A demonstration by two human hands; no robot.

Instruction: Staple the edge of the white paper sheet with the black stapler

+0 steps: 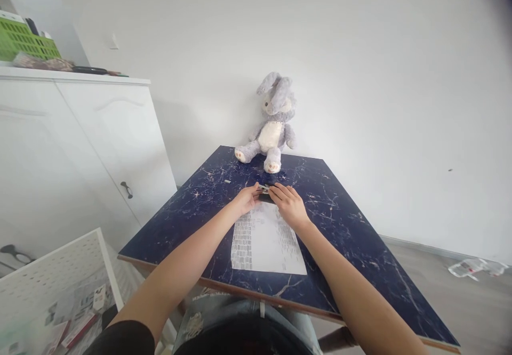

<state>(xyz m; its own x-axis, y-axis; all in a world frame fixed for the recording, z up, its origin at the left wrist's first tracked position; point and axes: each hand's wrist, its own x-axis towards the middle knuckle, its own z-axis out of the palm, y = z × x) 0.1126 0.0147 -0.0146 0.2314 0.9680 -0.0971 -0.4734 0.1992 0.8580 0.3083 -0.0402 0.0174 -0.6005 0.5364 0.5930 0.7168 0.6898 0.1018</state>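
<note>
My left hand and my right hand meet near the middle of the blue table. Between them is a small dark object with a pale, metallic-looking strip; its kind I cannot make out. The left thumb and fingers pinch its left end, while the right fingers curl over its right side and hide part of it. Below the hands lies a white sheet of paper with rows of grey printed marks, partly covered at its top edge. A small pale piece rests on the table to the left.
At the table's far edge a grey plush rabbit sits against the wall. White cabinets stand at left, with a green basket on top. A white perforated bin is at lower left. Clear plastic packaging lies on the floor at right.
</note>
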